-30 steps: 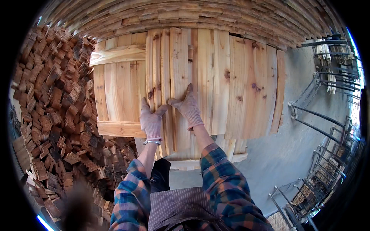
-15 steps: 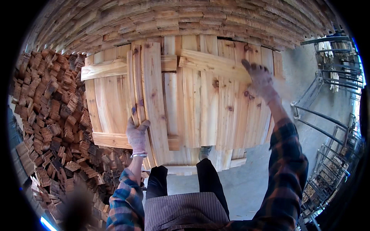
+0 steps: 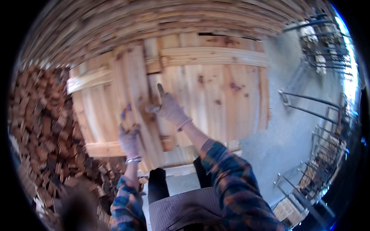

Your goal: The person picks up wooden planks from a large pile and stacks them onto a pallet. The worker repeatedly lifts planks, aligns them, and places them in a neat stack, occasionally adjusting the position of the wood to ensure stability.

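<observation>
My left hand (image 3: pixel 130 141), in a pale glove, is closed around the left edge of a few long narrow wooden planks (image 3: pixel 140 100) that lie lengthwise over the left part of a board panel (image 3: pixel 90 119). My right hand (image 3: pixel 172 111), gloved with dark fingertips, is just right of those planks with its fingers apart; it appears to hold nothing. Motion blurs it, and I cannot tell whether it touches the plank edge. A cross board (image 3: pixel 216 56) lies flat across the far end of the right panel (image 3: pixel 216 100), whose boards run side by side.
Long stacked timber (image 3: pixel 162 21) forms a wall at the far side. A heap of short brown wood pieces (image 3: pixel 42 127) fills the left. Metal frames (image 3: pixel 310 101) stand along the right, beyond grey concrete floor (image 3: pixel 266 150).
The cross board on the right panel has gone from slanted to straight. My right hand has left its right end and moved left and nearer, beside the planks. The view has shifted slightly.
</observation>
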